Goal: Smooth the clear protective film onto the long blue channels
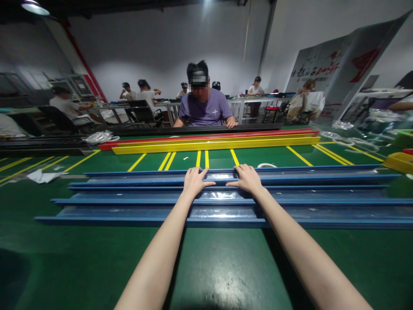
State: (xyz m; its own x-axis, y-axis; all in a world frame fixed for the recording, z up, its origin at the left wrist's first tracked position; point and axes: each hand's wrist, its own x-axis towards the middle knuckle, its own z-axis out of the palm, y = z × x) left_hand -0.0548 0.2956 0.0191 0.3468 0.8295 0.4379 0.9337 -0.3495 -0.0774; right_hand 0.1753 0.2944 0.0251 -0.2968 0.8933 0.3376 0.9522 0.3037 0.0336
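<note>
Three long blue channels lie side by side across the green table: a far one (290, 176), a middle one (297, 196) and a near one (129, 214). My left hand (194, 181) rests on the far channel, fingertips at its back edge and thumb stretched inward. On the same channel, a little to the right, lies my right hand (248, 178), its fingers over the back edge and its thumb pointing left. The thumbs are apart, and both hands touch the channel without closing round it.
Beyond are a yellow strip (213, 145), a red strip (129, 143) and black strips (58, 144). A person in purple (206, 107) faces me across the table. Crumpled white paper (43, 176) lies left; yellow and green bins (400, 162) stand right.
</note>
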